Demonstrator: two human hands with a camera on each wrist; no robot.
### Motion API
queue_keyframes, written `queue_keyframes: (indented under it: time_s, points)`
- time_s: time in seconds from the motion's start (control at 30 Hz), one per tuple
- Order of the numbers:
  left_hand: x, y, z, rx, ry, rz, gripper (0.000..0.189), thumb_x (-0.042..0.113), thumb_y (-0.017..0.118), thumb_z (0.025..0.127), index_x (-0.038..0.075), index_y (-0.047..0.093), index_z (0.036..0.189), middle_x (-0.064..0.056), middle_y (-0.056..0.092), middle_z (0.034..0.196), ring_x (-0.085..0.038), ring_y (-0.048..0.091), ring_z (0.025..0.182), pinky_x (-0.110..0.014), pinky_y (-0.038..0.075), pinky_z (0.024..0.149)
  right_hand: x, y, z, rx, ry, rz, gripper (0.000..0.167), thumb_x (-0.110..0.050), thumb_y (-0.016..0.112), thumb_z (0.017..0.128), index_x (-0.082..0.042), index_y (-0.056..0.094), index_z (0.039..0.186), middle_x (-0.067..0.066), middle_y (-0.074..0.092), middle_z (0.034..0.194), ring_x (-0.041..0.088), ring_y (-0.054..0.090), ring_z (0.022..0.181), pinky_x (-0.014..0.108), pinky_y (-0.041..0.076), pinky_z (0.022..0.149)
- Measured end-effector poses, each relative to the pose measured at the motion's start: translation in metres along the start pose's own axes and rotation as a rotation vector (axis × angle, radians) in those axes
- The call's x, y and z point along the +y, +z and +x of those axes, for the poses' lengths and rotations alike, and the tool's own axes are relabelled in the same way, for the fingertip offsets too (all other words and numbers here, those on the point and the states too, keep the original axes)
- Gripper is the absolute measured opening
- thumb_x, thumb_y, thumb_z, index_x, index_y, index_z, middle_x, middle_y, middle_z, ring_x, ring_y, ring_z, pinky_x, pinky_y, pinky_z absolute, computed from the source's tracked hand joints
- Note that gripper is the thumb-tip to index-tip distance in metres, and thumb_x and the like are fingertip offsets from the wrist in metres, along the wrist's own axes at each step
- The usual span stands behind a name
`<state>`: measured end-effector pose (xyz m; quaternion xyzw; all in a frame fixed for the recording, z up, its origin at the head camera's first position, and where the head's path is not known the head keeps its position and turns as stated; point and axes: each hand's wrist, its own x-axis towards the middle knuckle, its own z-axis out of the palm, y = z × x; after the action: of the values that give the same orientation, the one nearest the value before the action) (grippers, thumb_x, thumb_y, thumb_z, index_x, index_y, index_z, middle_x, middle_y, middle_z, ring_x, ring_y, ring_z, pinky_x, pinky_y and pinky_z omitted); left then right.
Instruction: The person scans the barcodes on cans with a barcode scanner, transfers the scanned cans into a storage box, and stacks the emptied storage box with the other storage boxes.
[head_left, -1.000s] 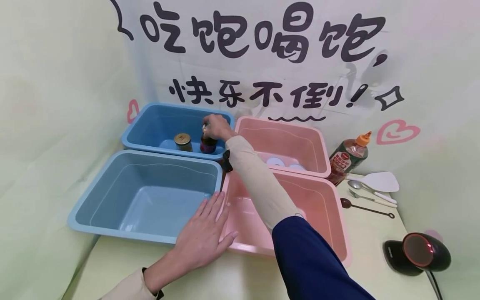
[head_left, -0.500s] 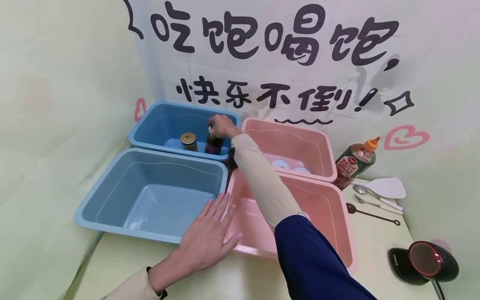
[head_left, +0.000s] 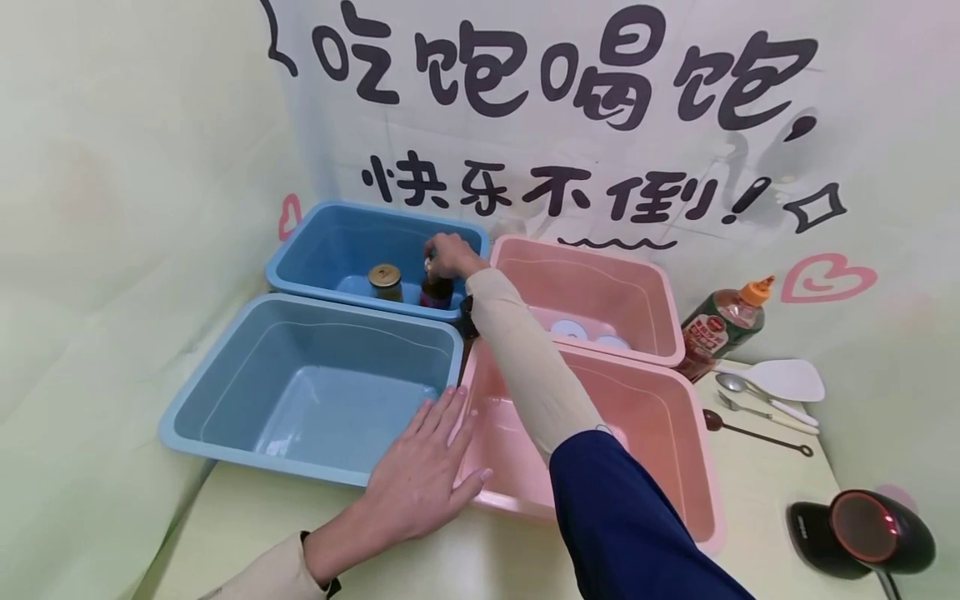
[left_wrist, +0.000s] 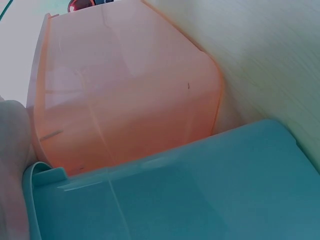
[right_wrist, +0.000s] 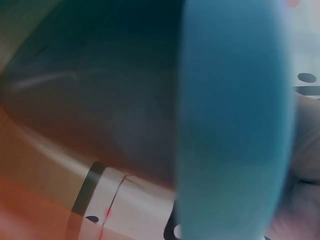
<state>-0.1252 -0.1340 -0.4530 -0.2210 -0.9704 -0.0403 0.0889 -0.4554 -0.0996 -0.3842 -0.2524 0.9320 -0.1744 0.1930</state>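
Inside the back blue bin (head_left: pixel 375 218), my right hand (head_left: pixel 452 256) reaches down and grips a dark bottle (head_left: pixel 435 296) near its top. The bottle stands upright, its upper part mostly covered by the fingers. To its left is a glass jar (head_left: pixel 386 283) with a gold lid. My left hand (head_left: pixel 420 479) lies flat with fingers spread across the meeting rims of the front blue bin (head_left: pixel 255 460) and the front pink bin (head_left: pixel 517 502). In the right wrist view a blurred blue rim (right_wrist: pixel 230 120) hides most of the hand.
In the back pink bin (head_left: pixel 585 250) lie white round items (head_left: pixel 570 329). At right stand a sauce bottle (head_left: pixel 720 329) with an orange cap, a white spatula (head_left: pixel 791 379), a spoon (head_left: pixel 731 382), a fork (head_left: pixel 735 403), a long-handled brown scoop (head_left: pixel 716 420) and a black scanner-like device (head_left: pixel 866 529).
The head view has turned slightly, so the whole scene sits further right. Both hands keep their places: the right at the dark bottle, the left on the rims.
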Motion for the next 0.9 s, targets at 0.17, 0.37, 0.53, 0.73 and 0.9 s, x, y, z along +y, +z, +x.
queue_keyframes:
  time_s: [0.17, 0.37, 0.53, 0.73, 0.9]
  points:
    - [0.000, 0.001, 0.000, 0.016, 0.008, -0.005, 0.075, 0.062, 0.030, 0.101, 0.009, 0.040, 0.153, -0.013, 0.022, 0.167, -0.029, 0.019, 0.155, -0.046, 0.025, 0.123, 0.002, 0.002, -0.002, -0.055, 0.027, 0.006, 0.051, -0.015, 0.070, 0.090, -0.012, 0.055, 0.138, 0.011, 0.057, 0.129, 0.025, 0.060, 0.108, 0.036, 0.052, 0.091]
    - [0.000, 0.002, 0.000, 0.030, 0.012, -0.016, 0.074, 0.062, 0.030, 0.101, 0.010, 0.041, 0.153, -0.013, 0.024, 0.166, -0.029, 0.021, 0.155, -0.047, 0.027, 0.122, 0.003, 0.003, -0.002, -0.083, 0.031, 0.009, 0.050, -0.013, 0.069, 0.090, -0.012, 0.056, 0.138, 0.011, 0.056, 0.128, 0.025, 0.059, 0.106, 0.034, 0.053, 0.086]
    - [0.000, 0.002, -0.001, 0.026, 0.013, -0.012, 0.075, 0.062, 0.026, 0.102, 0.010, 0.041, 0.153, -0.013, 0.024, 0.166, -0.029, 0.021, 0.155, -0.046, 0.026, 0.123, 0.002, 0.006, -0.002, -0.096, 0.043, 0.018, 0.048, -0.012, 0.070, 0.090, -0.012, 0.057, 0.136, 0.011, 0.056, 0.126, 0.025, 0.060, 0.104, 0.033, 0.054, 0.084]
    - [0.000, 0.002, -0.001, 0.008, 0.011, -0.013, 0.075, 0.062, 0.025, 0.102, 0.011, 0.037, 0.155, -0.012, 0.022, 0.167, -0.029, 0.019, 0.156, -0.046, 0.025, 0.124, 0.004, 0.011, 0.000, -0.118, 0.036, -0.011, 0.038, -0.014, 0.070, 0.090, -0.014, 0.061, 0.127, 0.010, 0.058, 0.120, 0.024, 0.059, 0.102, 0.034, 0.052, 0.084]
    - [-0.001, 0.000, 0.000, -0.018, 0.008, -0.017, 0.074, 0.062, 0.025, 0.102, 0.013, 0.034, 0.156, -0.011, 0.019, 0.168, -0.027, 0.015, 0.156, -0.046, 0.024, 0.124, 0.004, 0.015, 0.003, -0.110, 0.016, -0.029, 0.035, -0.014, 0.072, 0.090, -0.014, 0.062, 0.124, 0.010, 0.058, 0.119, 0.024, 0.058, 0.102, 0.034, 0.052, 0.082]
